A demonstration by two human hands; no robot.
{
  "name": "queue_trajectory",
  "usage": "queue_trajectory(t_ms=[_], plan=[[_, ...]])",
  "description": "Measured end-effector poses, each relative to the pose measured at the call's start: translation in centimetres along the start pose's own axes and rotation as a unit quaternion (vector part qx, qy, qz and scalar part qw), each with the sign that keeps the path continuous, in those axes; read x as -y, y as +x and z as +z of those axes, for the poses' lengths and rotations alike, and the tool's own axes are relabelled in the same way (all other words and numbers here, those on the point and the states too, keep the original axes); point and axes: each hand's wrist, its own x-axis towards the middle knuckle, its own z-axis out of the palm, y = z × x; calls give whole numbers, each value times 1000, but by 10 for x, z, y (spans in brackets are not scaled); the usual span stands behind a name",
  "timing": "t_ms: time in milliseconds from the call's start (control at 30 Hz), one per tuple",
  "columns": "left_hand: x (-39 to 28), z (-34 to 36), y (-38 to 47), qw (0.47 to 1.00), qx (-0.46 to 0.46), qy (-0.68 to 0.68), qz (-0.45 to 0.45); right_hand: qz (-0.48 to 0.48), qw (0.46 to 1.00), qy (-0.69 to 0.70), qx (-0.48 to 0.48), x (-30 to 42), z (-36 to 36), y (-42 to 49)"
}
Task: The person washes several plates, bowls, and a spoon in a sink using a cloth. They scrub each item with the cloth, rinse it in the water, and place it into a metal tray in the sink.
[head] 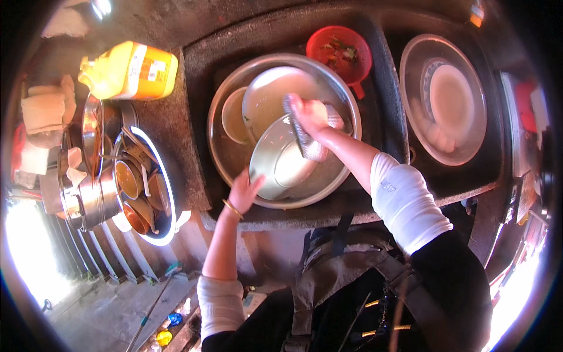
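Note:
My left hand [247, 190] grips the near left rim of a metal bowl [272, 163], which is tilted over a large metal basin [214, 145]. A silvery mesh-like cloth [314, 147] is in my right hand [311, 116], held over the bowl's right side. Behind the tilted bowl, another large round dish [268, 94] lies in the basin's cloudy water. A smaller bowl [234, 116] rests at the basin's left. The basin stands in a dark stone sink [198, 110]. My right fingertips are partly covered by the cloth.
A red plastic strainer [314, 53] with food scraps lies behind the basin. The right sink compartment holds another metal basin [409, 105] with dishes in water. On the left are a yellow jug [112, 72], a tub [169, 207] of bowls and ladles, and metal pots [94, 200].

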Motion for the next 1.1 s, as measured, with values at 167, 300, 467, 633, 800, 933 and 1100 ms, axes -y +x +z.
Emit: queue_trajectory(t_ms=[167,300,467,633,800,933,1100], plan=[[-19,16,26,988,-59,140,-34,-189,982,12,28,39,2,-24],[14,37,7,977,-207,22,54,131,981,139,44,-26,-2,4],[45,38,-4,943,-204,-251,-78,218,975,41,17,-62,30,2],[23,42,4,953,-28,-290,-80,84,983,-60,-150,-46,73,-38],[28,41,-1,949,-17,-306,-76,-243,968,56,26,27,28,-70],[31,43,0,943,-27,-326,-60,-34,990,127,45,24,14,-26],[40,50,0,956,-35,-287,-55,-105,993,39,47,14,22,-32]])
